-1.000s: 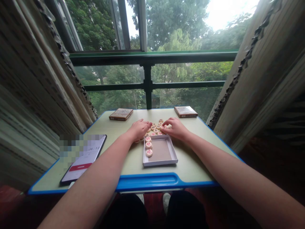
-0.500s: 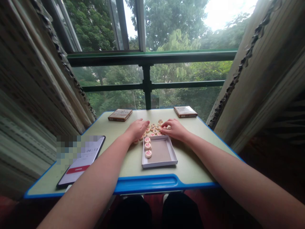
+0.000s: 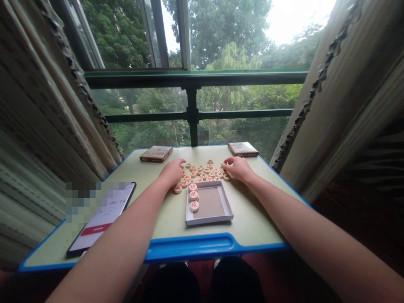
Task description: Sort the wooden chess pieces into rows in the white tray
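Several round wooden chess pieces [image 3: 203, 172] with red and dark characters lie spread on the pale table [image 3: 151, 202]. My left hand [image 3: 171, 172] rests palm down at the left edge of the spread, fingers loosely curved over a few pieces. My right hand [image 3: 238, 167] rests at the right edge, its fingertips touching pieces. Neither hand lifts anything. Just in front of the pieces sits a shallow white box tray [image 3: 221, 212] holding three pieces [image 3: 193, 196] in a column along its left side.
A phone [image 3: 104, 216] with a lit screen lies at the front left. Two flat brown boxes stand at the back: one left [image 3: 156, 153], one right [image 3: 243, 148]. The table has a blue rim [image 3: 192, 248]. A window with green rails [image 3: 192, 78] lies beyond.
Both hands have moved apart, left hand leftward and right hand rightward, uncovering the pieces, which now lie more widely spread. The camera has tilted slightly.
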`<state>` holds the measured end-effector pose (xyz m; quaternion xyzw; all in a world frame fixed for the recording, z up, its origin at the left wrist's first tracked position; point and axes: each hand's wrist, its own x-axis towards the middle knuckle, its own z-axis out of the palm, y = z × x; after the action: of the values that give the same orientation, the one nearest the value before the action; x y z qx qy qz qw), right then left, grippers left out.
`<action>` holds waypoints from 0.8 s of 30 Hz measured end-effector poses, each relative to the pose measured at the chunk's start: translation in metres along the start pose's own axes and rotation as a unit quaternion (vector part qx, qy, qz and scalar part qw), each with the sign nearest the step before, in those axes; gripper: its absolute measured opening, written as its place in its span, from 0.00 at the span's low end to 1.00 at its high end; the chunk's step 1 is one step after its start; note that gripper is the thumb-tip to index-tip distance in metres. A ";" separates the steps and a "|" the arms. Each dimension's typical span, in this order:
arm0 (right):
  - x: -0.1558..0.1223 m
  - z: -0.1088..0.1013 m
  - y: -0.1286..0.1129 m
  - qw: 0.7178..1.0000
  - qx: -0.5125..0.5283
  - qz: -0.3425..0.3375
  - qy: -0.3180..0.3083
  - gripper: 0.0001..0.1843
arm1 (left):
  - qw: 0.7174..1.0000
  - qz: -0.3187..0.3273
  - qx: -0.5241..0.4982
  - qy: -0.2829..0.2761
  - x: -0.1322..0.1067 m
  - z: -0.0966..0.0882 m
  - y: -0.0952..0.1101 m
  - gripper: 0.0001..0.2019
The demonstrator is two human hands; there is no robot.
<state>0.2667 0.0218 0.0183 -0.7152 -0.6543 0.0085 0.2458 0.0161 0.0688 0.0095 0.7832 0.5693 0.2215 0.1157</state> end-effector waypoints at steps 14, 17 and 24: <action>-0.008 -0.005 -0.011 0.991 0.084 -0.104 -0.008 0.13 | 0.986 0.162 -0.038 -0.017 -0.011 -0.017 0.017 0.10; -0.021 -0.014 -0.027 0.969 0.110 -0.214 -0.064 0.10 | 0.981 0.178 -0.058 -0.052 -0.013 -0.020 0.020 0.09; -0.036 -0.021 -0.040 0.933 0.117 -0.299 -0.160 0.06 | 0.997 0.078 -0.014 -0.015 -0.006 -0.019 0.007 0.13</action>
<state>0.2311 -0.0181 0.0407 -0.4418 -0.8630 0.1250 0.2107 0.0110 0.0594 0.0282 0.8270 0.5013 0.2259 0.1172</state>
